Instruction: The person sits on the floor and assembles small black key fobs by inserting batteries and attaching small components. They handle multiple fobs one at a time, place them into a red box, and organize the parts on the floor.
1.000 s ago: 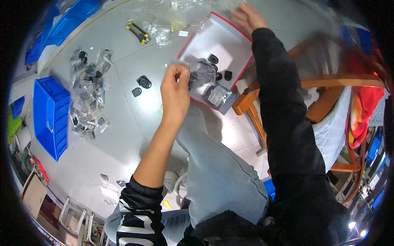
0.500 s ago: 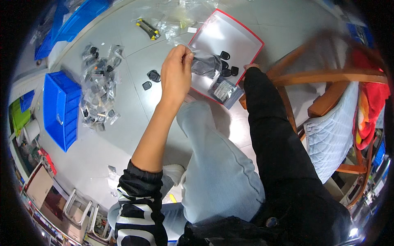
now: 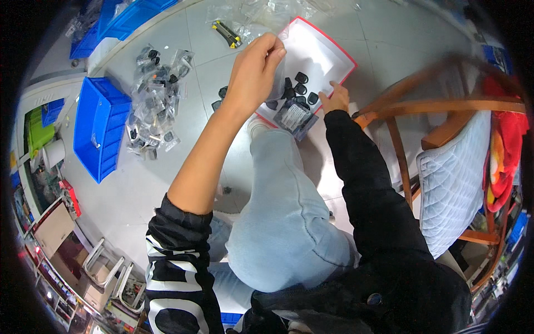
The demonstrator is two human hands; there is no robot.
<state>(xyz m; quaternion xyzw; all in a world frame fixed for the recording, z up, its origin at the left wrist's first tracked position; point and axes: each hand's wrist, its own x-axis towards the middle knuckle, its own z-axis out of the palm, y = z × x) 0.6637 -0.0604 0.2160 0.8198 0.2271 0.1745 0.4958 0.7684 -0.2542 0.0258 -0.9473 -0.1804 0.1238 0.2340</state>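
My left hand [image 3: 257, 72] is closed at the top of a clear plastic bag [image 3: 279, 80]. The bag hangs over the left side of a shallow white box lid [image 3: 320, 53] with a red rim. Several small black plastic pieces [image 3: 301, 78], shaped like key heads, lie loose in the lid below and beside the bag. My right hand [image 3: 335, 100] is at the lid's right edge, fingers apart and holding nothing. Near the lid's front corner lies a clear packet with a white label [image 3: 295, 118]. My left forearm partly covers more black pieces [image 3: 223, 92] on the floor.
A yellow and black utility knife [image 3: 226, 34] and crumpled clear bags [image 3: 256, 16] lie beyond the lid. Left of my arm is a heap of small filled bags [image 3: 153, 103], with a blue bin [image 3: 103, 131] beside it. A wooden chair [image 3: 445, 106] stands close on the right.
The bag, which looked dark and full, now looks mostly see-through, and more black pieces show in the lid. My left hand has risen; my right hand's fingers have come into view, spread.
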